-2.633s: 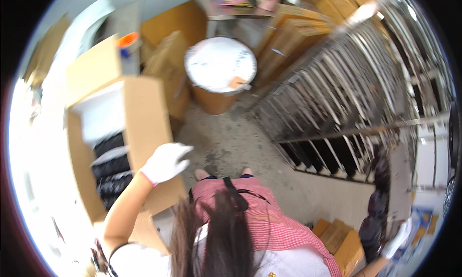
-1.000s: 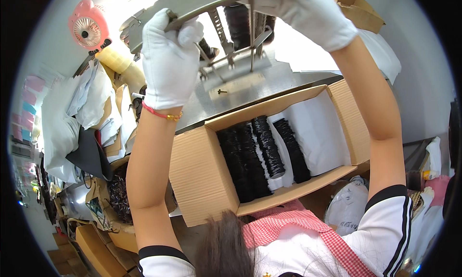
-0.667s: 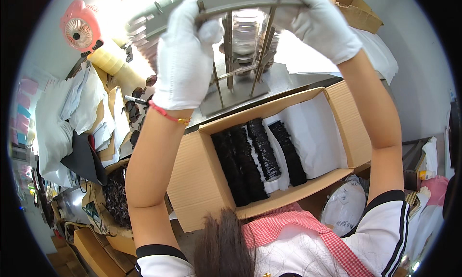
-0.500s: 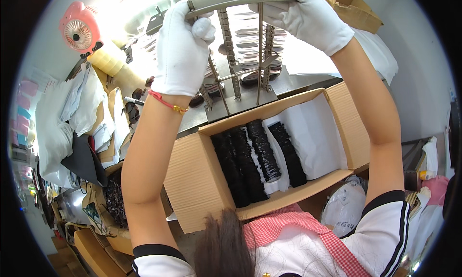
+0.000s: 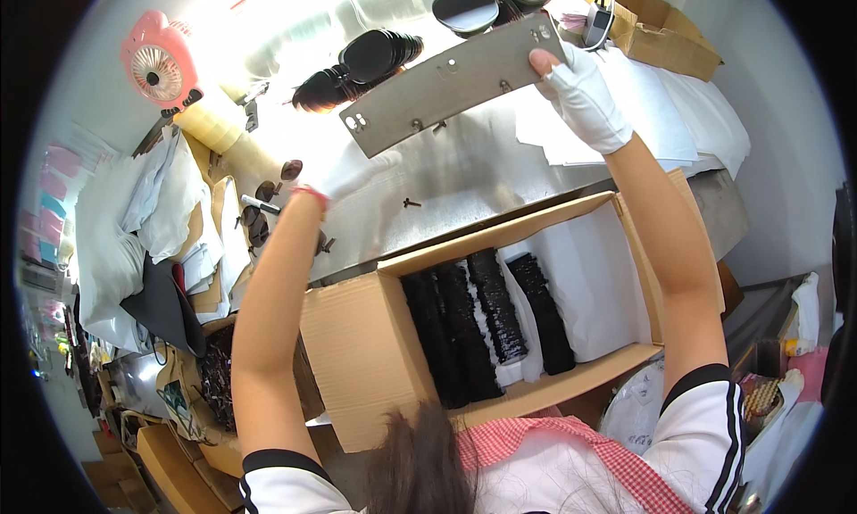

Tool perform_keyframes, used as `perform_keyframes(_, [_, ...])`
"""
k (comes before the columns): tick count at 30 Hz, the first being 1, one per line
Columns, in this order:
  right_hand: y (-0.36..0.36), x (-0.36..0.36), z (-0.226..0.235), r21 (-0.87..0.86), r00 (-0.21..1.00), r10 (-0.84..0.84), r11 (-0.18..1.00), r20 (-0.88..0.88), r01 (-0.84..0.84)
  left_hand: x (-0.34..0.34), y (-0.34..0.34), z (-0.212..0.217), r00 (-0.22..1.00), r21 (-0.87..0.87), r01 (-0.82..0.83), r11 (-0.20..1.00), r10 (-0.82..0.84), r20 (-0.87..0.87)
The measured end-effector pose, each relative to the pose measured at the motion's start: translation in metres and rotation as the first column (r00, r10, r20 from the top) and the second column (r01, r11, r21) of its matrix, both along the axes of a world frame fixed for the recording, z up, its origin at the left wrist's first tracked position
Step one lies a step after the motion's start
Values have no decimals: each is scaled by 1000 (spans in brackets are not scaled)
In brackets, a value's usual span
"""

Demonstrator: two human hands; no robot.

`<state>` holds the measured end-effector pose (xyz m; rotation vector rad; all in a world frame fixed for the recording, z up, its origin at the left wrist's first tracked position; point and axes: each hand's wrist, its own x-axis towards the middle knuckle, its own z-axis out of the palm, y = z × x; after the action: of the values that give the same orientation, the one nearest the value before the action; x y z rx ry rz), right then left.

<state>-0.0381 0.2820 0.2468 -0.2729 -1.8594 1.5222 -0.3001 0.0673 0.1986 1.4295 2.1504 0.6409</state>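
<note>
My right hand (image 5: 585, 99), in a white glove with a bare thumb tip, grips the right end of a long flat metal plate (image 5: 446, 86). The plate is tilted, has small holes and slots, and stands on edge over the workbench. Lower left of it, my left hand (image 5: 357, 179) is a pale smear of motion over the bright bench; its fingers cannot be made out. Beyond the plate stand rows of dark sunglass lenses (image 5: 370, 57), with a bigger dark lens (image 5: 464, 10) farther right. Small screws (image 5: 411, 203) lie on the bench.
In front of me an open cardboard box (image 5: 357, 335) holds rows of black stacked pieces (image 5: 495, 304) and white paper. A pink fan (image 5: 159, 68) stands at far left above tape rolls (image 5: 214, 126). White sheets (image 5: 661, 103) and a smaller carton (image 5: 669, 32) lie at right.
The metal rack that both hands held upright now shows as a tilted plate, held by my right hand alone. My left hand has come off it and moved down. The lens rows now show behind it.
</note>
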Motion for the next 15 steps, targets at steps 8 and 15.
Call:
perform_keyframes(8, [29, -18, -38, -279, 950, 262, 912, -172, -302, -13, 90, -70, 928, -207, -81, 975, -1, -372])
perform_keyframes(15, [26, -29, -41, -380, 953, 278, 874, -122, -304, -4, 161, -71, 866, -289, 131, 948, -251, -432])
